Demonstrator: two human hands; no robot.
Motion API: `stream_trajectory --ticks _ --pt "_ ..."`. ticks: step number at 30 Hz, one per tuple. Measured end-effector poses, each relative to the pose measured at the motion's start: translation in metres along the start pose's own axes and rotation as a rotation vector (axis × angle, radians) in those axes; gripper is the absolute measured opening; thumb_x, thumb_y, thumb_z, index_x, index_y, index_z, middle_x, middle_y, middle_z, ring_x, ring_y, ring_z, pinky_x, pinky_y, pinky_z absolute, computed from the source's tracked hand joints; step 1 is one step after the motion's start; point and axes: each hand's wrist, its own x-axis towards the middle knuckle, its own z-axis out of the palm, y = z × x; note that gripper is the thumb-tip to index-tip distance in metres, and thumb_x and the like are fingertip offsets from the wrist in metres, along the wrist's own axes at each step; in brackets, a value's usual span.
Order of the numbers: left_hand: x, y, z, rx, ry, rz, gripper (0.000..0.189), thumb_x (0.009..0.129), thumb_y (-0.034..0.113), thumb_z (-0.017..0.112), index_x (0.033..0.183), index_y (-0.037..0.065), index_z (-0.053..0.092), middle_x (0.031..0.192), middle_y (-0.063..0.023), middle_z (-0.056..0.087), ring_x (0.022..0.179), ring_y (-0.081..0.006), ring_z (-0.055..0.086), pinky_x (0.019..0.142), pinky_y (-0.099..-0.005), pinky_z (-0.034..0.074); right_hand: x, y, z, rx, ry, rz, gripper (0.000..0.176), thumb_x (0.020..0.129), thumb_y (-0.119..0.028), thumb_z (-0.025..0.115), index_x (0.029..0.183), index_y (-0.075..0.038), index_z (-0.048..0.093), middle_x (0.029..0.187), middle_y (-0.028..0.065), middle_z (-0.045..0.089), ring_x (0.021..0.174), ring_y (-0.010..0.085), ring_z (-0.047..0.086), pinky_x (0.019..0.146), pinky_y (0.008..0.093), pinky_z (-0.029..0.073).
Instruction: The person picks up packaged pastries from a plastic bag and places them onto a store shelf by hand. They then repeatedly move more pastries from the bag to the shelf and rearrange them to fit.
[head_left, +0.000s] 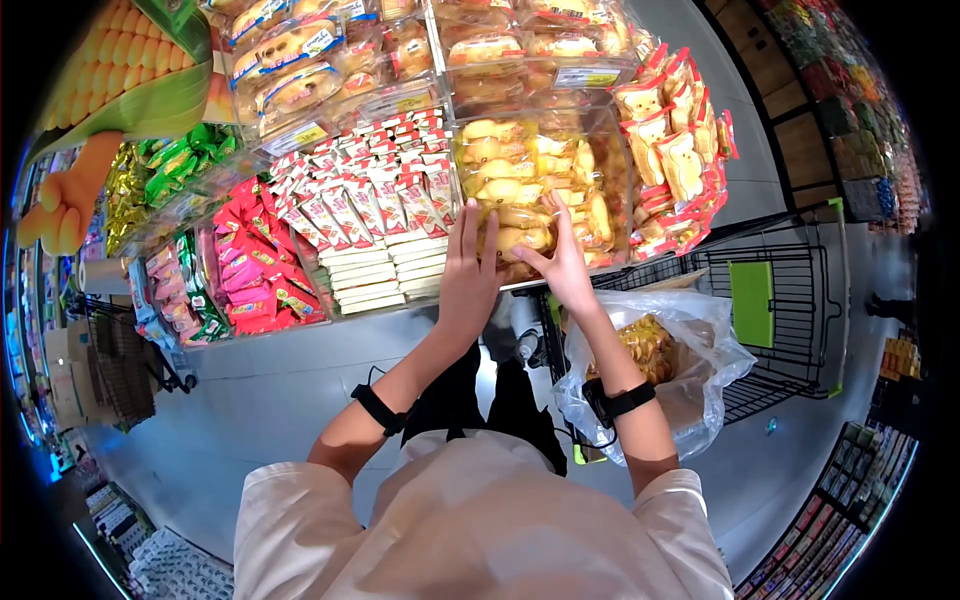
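Observation:
Both my hands reach into a clear bin (622,180) of small yellow pastries in clear wrappers. My left hand (470,275) lies along the left side of a wrapped pastry (525,238) at the bin's front, fingers stretched out. On the other side of that pastry is my right hand (565,265), its thumb spread away from the fingers. Fingertips of both hands touch or nearly touch the wrappers; a firm grip does not show. More wrapped pastries (498,165) fill the bin beyond my fingers.
White-and-red wrapped bars (375,205) fill the bin to the left, beside pink packets (250,255). Bear-shaped red-edged packs (680,165) hang at the right. A black cart (790,300) by my right arm carries an open plastic bag (705,370) with yellow-wrapped goods. Packaged breads (300,90) stand behind.

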Motion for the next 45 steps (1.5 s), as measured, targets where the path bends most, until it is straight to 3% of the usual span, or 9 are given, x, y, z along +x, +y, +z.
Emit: stream_trajectory --ticks 5,8,13,16,19,25,38,42,45 --pt "0.017 0.004 -0.013 0.075 -0.005 0.060 0.074 0.069 0.001 0.058 0.136 -0.004 0.028 0.144 -0.0238 0.018 0.132 -0.0398 0.024 0.105 -0.0474 0.029 0.002 -0.001 0.006 0.139 0.047 -0.025 0.093 0.074 -0.021 0.075 0.140 0.003 0.014 0.141 0.0239 0.029 0.131 0.0301 0.029 0.107 0.0374 0.025" --pt "0.021 -0.005 -0.006 0.459 -0.020 0.090 0.082 0.066 0.018 0.069 0.136 0.001 0.031 0.141 -0.0217 0.025 0.130 -0.0351 0.029 0.104 -0.0467 0.030 0.008 -0.004 0.019 0.159 0.171 -0.083 0.085 0.077 -0.020 0.071 0.140 0.002 0.017 0.143 0.0228 0.025 0.133 0.0301 0.026 0.108 0.0371 0.023" --pt "0.015 -0.005 -0.009 0.428 -0.032 0.096 0.090 0.058 0.021 0.074 0.135 -0.001 0.030 0.142 -0.0187 0.024 0.133 -0.0301 0.025 0.105 -0.0511 0.025 0.025 -0.009 0.022 -0.091 0.228 -0.243 0.067 0.086 -0.020 0.061 0.139 -0.001 0.025 0.142 0.0199 0.029 0.131 0.0338 0.028 0.107 0.0390 0.025" --pt "0.031 0.000 -0.020 0.484 -0.184 0.087 0.099 0.053 0.031 0.077 0.135 0.002 0.030 0.143 -0.0178 0.023 0.134 -0.0288 0.024 0.106 -0.0512 0.023 0.027 0.001 0.024 0.042 0.094 -0.023 0.065 0.088 -0.027 0.058 0.138 0.000 0.025 0.140 0.0205 0.032 0.129 0.0336 0.032 0.106 0.0395 0.027" --pt "0.035 0.000 -0.021 0.523 -0.249 0.078 0.104 0.050 0.036 0.079 0.136 0.003 0.030 0.144 -0.0176 0.022 0.134 -0.0283 0.023 0.107 -0.0511 0.023 0.029 0.002 0.024 -0.118 0.113 -0.063 0.063 0.091 -0.031 0.053 0.137 0.002 0.026 0.139 0.0221 0.033 0.128 0.0342 0.033 0.105 0.0387 0.027" --pt "0.031 0.007 -0.024 0.460 -0.284 0.071 0.112 0.045 0.037 0.080 0.136 -0.001 0.027 0.143 -0.0186 0.023 0.135 -0.0289 0.022 0.108 -0.0546 0.017 0.024 0.005 0.032 0.021 0.244 -0.092 0.057 0.095 -0.032 0.041 0.136 0.005 0.027 0.137 0.0251 0.034 0.129 0.0361 0.032 0.105 0.0382 0.027" --pt "0.017 0.022 -0.017 0.327 -0.182 0.055 0.106 0.059 0.043 0.076 0.139 0.000 0.022 0.147 -0.0192 0.017 0.136 -0.0316 0.020 0.105 -0.0556 0.018 -0.001 -0.009 0.003 0.065 0.302 -0.085 0.067 0.088 -0.036 0.056 0.131 0.009 0.032 0.128 0.0284 0.043 0.121 0.0367 0.042 0.101 0.0383 0.032" --pt "0.016 0.021 -0.013 0.394 -0.194 0.066 0.104 0.061 0.045 0.075 0.141 0.003 0.021 0.147 -0.0182 0.016 0.136 -0.0298 0.020 0.104 -0.0560 0.022 -0.026 -0.017 -0.011 0.110 0.339 -0.114 0.058 0.088 -0.032 0.057 0.129 0.004 0.037 0.125 0.0238 0.048 0.117 0.0356 0.047 0.098 0.0380 0.035" --pt "0.014 0.028 -0.013 0.318 -0.106 0.075 0.103 0.062 0.044 0.074 0.141 0.004 0.021 0.147 -0.0211 0.015 0.135 -0.0343 0.021 0.102 -0.0570 0.023 -0.065 -0.033 -0.035 0.238 0.394 -0.081 0.038 0.090 -0.020 0.057 0.121 0.000 0.048 0.116 0.0164 0.056 0.105 0.0257 0.055 0.090 0.0326 0.042"
